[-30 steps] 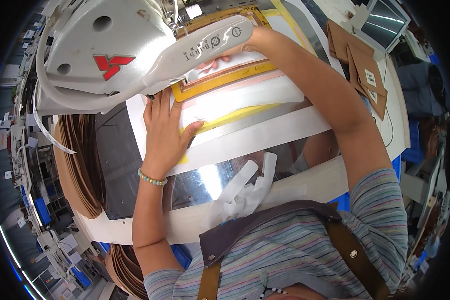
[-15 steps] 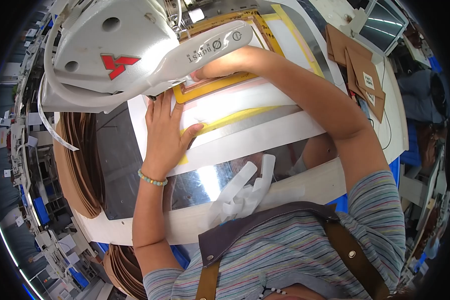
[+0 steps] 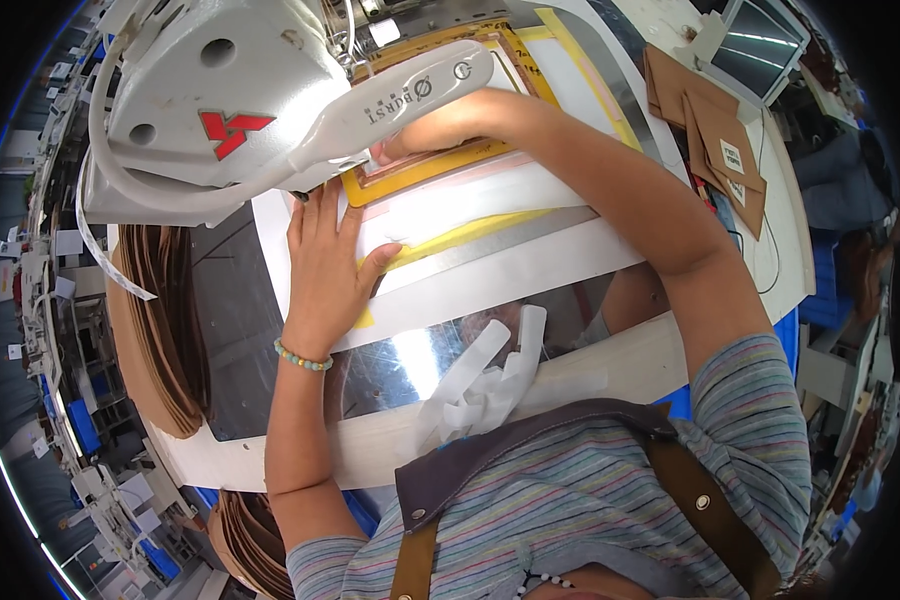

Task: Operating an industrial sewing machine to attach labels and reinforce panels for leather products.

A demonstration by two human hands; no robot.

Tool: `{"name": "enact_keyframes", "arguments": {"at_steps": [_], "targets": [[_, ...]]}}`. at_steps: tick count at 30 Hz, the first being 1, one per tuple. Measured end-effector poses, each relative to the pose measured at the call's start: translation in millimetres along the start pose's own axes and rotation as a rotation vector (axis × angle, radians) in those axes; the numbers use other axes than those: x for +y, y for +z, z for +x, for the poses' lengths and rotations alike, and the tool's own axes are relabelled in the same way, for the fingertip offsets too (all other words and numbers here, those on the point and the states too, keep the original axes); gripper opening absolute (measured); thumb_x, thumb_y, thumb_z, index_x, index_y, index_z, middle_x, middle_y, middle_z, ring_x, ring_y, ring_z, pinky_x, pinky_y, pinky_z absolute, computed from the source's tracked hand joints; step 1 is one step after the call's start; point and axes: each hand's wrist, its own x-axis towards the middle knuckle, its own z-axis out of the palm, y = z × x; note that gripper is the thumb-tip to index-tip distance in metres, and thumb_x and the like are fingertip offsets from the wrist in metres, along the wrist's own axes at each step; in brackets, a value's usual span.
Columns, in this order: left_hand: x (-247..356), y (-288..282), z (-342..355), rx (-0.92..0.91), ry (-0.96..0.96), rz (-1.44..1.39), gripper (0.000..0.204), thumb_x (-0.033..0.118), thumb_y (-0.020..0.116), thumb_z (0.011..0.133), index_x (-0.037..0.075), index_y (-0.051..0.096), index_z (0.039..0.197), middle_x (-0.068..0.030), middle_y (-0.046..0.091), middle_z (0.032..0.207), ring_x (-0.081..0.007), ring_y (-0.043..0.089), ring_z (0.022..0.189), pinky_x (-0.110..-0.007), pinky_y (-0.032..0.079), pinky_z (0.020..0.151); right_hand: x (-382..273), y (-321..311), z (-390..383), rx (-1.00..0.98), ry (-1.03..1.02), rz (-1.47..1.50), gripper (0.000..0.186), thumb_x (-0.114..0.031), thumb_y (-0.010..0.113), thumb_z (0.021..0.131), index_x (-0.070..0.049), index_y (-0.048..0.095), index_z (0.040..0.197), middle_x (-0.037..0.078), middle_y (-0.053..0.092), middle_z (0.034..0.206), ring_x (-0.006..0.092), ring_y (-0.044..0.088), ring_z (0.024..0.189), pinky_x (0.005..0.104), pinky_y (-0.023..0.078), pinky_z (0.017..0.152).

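My left hand [image 3: 327, 260] lies flat with fingers spread on the white sheet [image 3: 420, 295], at the left end of a yellow frame template [image 3: 425, 172]. Its fingertips reach the edge of the white sewing machine head [image 3: 240, 90]. My right hand [image 3: 425, 132] reaches over the template from the right, partly covered by the white lamp arm [image 3: 400, 95]. Its fingers bend down inside the template's opening; what they touch or hold is hidden. A yellow strip [image 3: 470, 235] runs along the layered sheet below the template.
White strips [image 3: 485, 375] lie bunched on the metal plate [image 3: 380, 370] near me. Brown curved panels [image 3: 160, 330] are stacked at the left. Brown pieces with white labels [image 3: 720, 150] and a screen [image 3: 760, 50] sit at the far right.
The view has shifted slightly. Both hands stay in nearly the same place on the sheet and template.
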Motion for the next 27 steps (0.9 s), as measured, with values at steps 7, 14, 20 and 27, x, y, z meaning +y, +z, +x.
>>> {"name": "enact_keyframes", "arguments": {"at_steps": [7, 14, 20, 27], "targets": [[-4, 6, -1, 0.068, 0.017, 0.001, 0.078, 0.058, 0.058, 0.102, 0.003, 0.050, 0.156, -0.0270, 0.040, 0.164, -0.0436, 0.031, 0.156, -0.058, 0.018, 0.128, 33, -95, -21, -0.181, 0.120, -0.093, 0.020, -0.022, 0.079, 0.085, -0.009, 0.081, 0.100, 0.010, 0.075, 0.108, 0.0181, 0.067, 0.103, 0.0346, 0.052, 0.089], [-3, 6, -2, 0.009, -0.020, 0.047, 0.072, 0.053, 0.052, 0.106, 0.002, 0.048, 0.157, -0.0234, 0.037, 0.168, -0.0403, 0.028, 0.159, -0.056, 0.019, 0.129, 43, -91, -58, -0.173, 0.151, -0.325, 0.007, -0.008, 0.078, 0.083, -0.004, 0.078, 0.088, 0.005, 0.075, 0.078, 0.0113, 0.066, 0.071, 0.0293, 0.050, 0.066], [-3, 8, -2, 0.040, -0.017, 0.028, 0.072, 0.058, 0.053, 0.105, 0.003, 0.056, 0.151, -0.0245, 0.041, 0.164, -0.0420, 0.032, 0.155, -0.055, 0.018, 0.129, 36, -89, -62, -0.204, 0.163, -0.375, 0.002, -0.003, 0.075, 0.082, -0.003, 0.075, 0.085, 0.006, 0.073, 0.074, 0.0131, 0.067, 0.067, 0.0313, 0.050, 0.064], [-3, 8, -2, 0.068, -0.010, 0.021, 0.071, 0.058, 0.052, 0.106, 0.004, 0.055, 0.152, -0.0243, 0.041, 0.164, -0.0417, 0.031, 0.156, -0.055, 0.018, 0.129, 30, -85, -61, -0.231, 0.192, -0.465, 0.003, -0.003, 0.072, 0.083, -0.004, 0.075, 0.084, 0.006, 0.073, 0.079, 0.0151, 0.068, 0.074, 0.0321, 0.051, 0.067]]}}
